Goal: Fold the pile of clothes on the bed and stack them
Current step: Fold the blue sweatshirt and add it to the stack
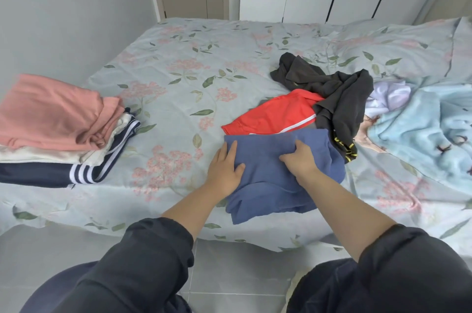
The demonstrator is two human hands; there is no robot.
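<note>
Bed (pixel 204 57), floral sheet; blue garment (pixel 268 185) at near edge, both hands on it.
Pale blanket (pixel 421 128) bunched at right. Folded stack (pixel 51 118) far left: pink on top, cream, striped navy beneath. Unfolded pile right of centre: dark garment (pixel 339 92) sprawled over red garment (pixel 275 115), whose near edge the blue garment overlaps. Left hand (pixel 224 169) flat on blue garment's left side, fingers straight. Right hand (pixel 300 159) on its upper middle, fingers curled, gripping a fold.

On the bed (pixel 194 62) lie a folded stack (pixel 51 118), blue garment (pixel 268 179), red garment (pixel 275 113), dark garment (pixel 339 92) and blanket (pixel 421 121).
</note>
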